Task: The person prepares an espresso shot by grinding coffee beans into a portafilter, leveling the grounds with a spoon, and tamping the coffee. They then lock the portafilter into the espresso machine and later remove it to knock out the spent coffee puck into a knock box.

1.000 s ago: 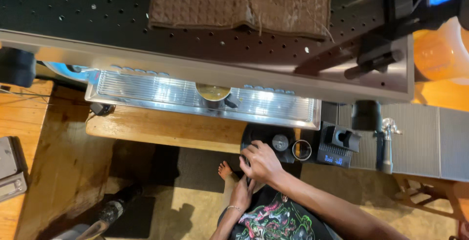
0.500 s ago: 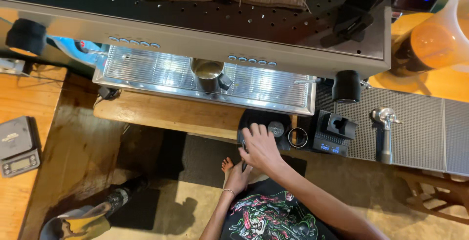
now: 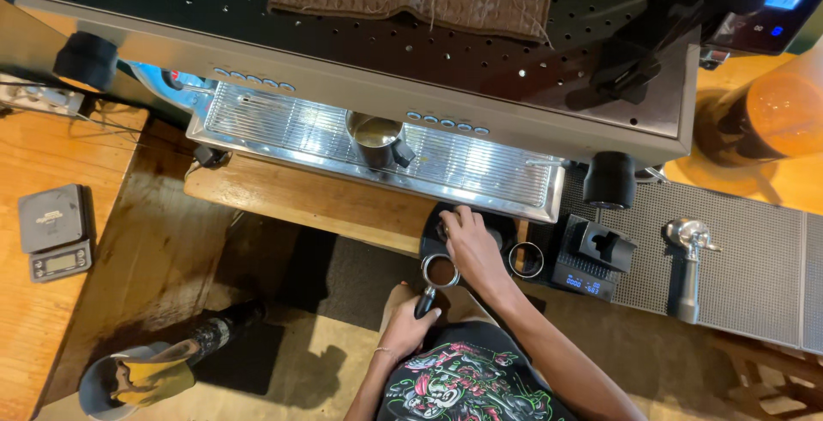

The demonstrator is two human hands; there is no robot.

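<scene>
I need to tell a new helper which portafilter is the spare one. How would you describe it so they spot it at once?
Start at the big espresso machine and go to the grey ribbed mat at its right end. The spare portafilter lies there alone, silver basket away from the person, dark handle toward them. Unlike the portafilter held in the left hand, nobody touches it.

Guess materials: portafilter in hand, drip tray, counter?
Portafilter: basket looks like polished metal, shiny rim; handle black, probably plastic, matte, held by the left hand. Drip tray: brushed steel by its ribbed, reflective grate. Counter: wood, visible grain, satin finish. Right hand rests on a black round thing, material unclear.
</scene>
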